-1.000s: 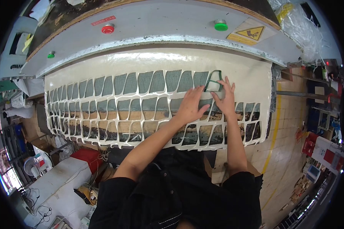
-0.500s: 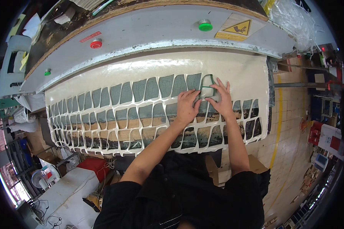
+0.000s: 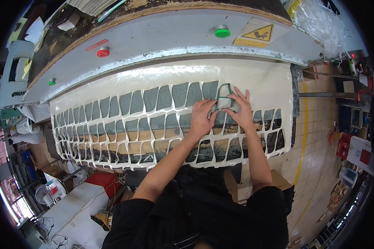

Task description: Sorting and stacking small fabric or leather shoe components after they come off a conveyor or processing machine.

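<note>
a green-rimmed cutting frame (image 3: 225, 97) is held flat on a cream sheet (image 3: 262, 74), right of the sheet's middle and well in from its right edge. the frame's lower left corner is pinched narrowly by the left hand (image 3: 201, 119); its right side and near end are held between thumb and fingers of the right hand (image 3: 241, 113). cut-out openings (image 3: 180, 94) are ranged toward the left edge. the far edge is overhung by a grey beam (image 3: 162, 39).

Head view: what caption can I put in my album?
Left hand and right hand hold a green-edged cutting die on a cream sheet with rows of holes.
</note>
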The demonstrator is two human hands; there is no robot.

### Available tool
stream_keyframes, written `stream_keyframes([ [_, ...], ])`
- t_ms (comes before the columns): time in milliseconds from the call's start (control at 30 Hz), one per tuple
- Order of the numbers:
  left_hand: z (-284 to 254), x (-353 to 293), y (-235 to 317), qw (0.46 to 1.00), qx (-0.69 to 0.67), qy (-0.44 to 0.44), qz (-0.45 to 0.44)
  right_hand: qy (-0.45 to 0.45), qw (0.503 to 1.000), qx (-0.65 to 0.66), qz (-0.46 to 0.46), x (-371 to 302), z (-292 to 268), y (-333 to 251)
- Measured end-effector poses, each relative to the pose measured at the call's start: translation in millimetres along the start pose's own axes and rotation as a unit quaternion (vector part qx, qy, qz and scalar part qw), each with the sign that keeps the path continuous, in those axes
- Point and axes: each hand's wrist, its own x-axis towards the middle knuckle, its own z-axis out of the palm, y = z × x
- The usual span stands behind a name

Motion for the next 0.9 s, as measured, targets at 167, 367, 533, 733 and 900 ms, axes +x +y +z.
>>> stream_keyframes([
  [167,6,5,5,1.0,0.004,0.023,-0.016,0.018,1.0,-0.008,0.002,1,4,-2],
  [367,10,7,13,0.998,0.01,0.055,-0.035,0.039,0.999,-0.017,0.013,3,5,-9],
  [533,11,5,13,0.997,0.013,0.068,-0.04,0.042,0.999,-0.022,0.014,1,8,-9],
  [733,8,4,16,0.998,0.008,0.07,-0.004,0.063,0.997,-0.038,-0.019,-4,4,-9],
  [900,-17,21,34,0.989,0.016,0.117,0.094,0.167,0.985,0.016,-0.037,-47,5,-52],
])
